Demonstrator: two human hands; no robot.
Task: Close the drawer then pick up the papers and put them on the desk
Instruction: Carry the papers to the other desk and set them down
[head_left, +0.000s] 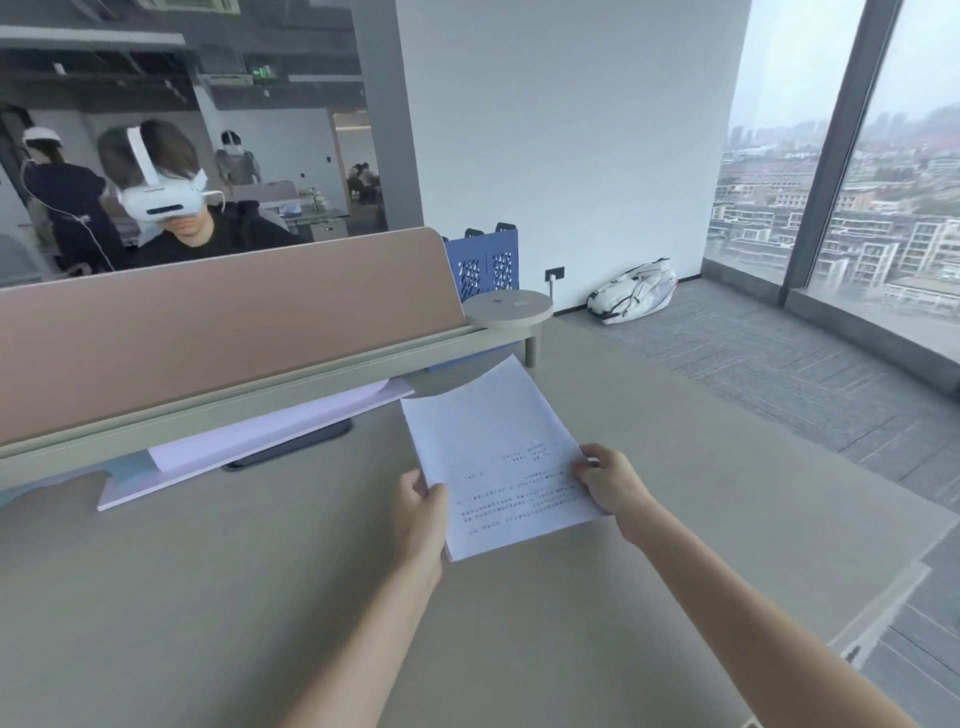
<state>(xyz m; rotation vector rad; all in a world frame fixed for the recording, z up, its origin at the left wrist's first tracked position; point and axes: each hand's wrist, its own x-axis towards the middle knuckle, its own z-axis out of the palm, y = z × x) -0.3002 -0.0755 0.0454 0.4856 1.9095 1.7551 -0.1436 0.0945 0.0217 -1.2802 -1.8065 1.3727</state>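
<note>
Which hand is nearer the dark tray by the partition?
Left. The left hand grips the papers' near-left edge, closer to the dark tray; the right hand holds the opposite edge, farther away.

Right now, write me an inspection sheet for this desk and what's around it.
Surface: beige desk top, mostly bare, tan divider panel along its far edge.
Job's things: white printed papers held over the desk; whether they touch it cannot be told. No drawer in view.
Clutter: pale lilac flat board with a dark flat object under it, by the divider.
Grippers: left hand and right hand each pinch a near corner of the papers.
Cables: nothing seen on the desk.
Surroundings: round beige stool, blue perforated bin, white sports bag, person wearing a white headset, full-height windows.
</note>
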